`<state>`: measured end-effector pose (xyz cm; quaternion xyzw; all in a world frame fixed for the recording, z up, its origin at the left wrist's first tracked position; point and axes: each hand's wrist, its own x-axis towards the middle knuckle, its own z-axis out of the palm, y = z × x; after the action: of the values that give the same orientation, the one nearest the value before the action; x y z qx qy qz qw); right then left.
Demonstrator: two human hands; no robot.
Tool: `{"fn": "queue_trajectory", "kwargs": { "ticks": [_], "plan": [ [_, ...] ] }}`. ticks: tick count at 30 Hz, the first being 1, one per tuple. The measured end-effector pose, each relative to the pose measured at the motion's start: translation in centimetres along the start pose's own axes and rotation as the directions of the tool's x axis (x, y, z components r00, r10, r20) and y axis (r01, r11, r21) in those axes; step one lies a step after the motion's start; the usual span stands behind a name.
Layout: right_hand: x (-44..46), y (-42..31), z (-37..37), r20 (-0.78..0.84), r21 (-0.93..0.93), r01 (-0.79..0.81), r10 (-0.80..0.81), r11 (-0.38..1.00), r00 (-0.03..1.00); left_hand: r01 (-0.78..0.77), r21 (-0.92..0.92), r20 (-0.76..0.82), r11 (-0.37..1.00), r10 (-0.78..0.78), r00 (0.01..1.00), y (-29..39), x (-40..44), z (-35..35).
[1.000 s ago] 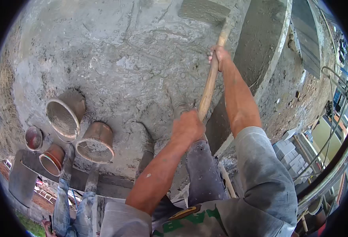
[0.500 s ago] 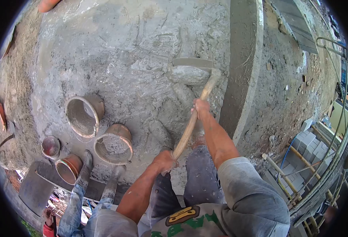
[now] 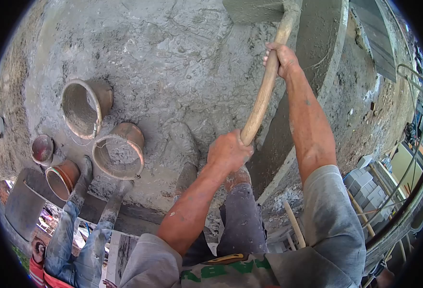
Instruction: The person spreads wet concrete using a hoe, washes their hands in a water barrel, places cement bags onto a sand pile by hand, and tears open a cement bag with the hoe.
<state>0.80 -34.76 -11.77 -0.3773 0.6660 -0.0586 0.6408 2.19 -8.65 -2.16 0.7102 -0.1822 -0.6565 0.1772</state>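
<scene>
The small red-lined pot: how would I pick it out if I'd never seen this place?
Start at the broad wet concrete and go to its lower left, where another person's muddy feet stand near the buckets. The pot is the leftmost vessel there, just above the orange-brown bucket. It is the smallest, with a dark red inside.

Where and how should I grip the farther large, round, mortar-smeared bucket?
Probably grip that bucket by its rim's left side, from above: the open mouth exposes the lip, while the other large bucket crowds its near right.
</scene>
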Motion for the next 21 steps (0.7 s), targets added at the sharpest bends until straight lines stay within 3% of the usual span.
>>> {"fn": "queue_trajectory", "kwargs": {
  "ticks": [2,5,8,9,10,12,16,18,21],
  "plan": [
    [3.5,1.2,1.8,0.085,0.224,-0.062,0.044,0.973,0.995,0.111,0.080,-0.081,0.991,-0.105,0.991,1.3,0.9,-1.2],
    [4.9,6.4,7.1,0.039,0.010,-0.116,0.116,0.993,0.993,0.164,0.141,-0.144,0.976,-0.144,0.979,-3.8,2.3,-0.6],
    [0.9,11.2,7.1,0.120,-0.100,-0.207,0.218,0.973,0.968,0.275,-0.101,0.076,0.956,-0.269,0.960,-7.7,-1.1,4.2],
    [-1.1,12.3,6.2,0.117,-0.183,-0.230,0.253,0.956,0.960,0.257,-0.292,0.094,0.921,-0.240,0.966,-6.8,-2.5,5.5],
    [-2.6,13.2,4.8,0.108,-0.255,-0.278,0.313,0.926,0.944,0.247,-0.469,0.116,0.848,-0.217,0.969,-5.7,-4.8,7.2],
    [-3.7,13.5,3.1,0.105,-0.388,-0.307,0.373,0.869,0.922,0.450,-0.654,0.371,0.608,-0.261,0.891,-4.8,-6.6,11.1],
    [-4.1,14.9,-1.5,-0.012,-0.621,-0.325,0.406,0.714,0.914,0.460,-0.756,0.438,0.465,-0.162,0.884,0.7,-9.3,12.6],
    [-5.0,13.8,-1.8,-0.012,-0.725,-0.289,0.409,0.625,0.913,0.506,-0.790,0.491,0.347,-0.139,0.860,3.6,-10.2,12.0],
    [-6.1,10.8,-0.5,-0.020,-0.886,-0.210,0.418,0.414,0.908,0.423,-0.900,0.428,0.103,0.035,0.903,4.6,-10.7,11.1]
  ]
}}
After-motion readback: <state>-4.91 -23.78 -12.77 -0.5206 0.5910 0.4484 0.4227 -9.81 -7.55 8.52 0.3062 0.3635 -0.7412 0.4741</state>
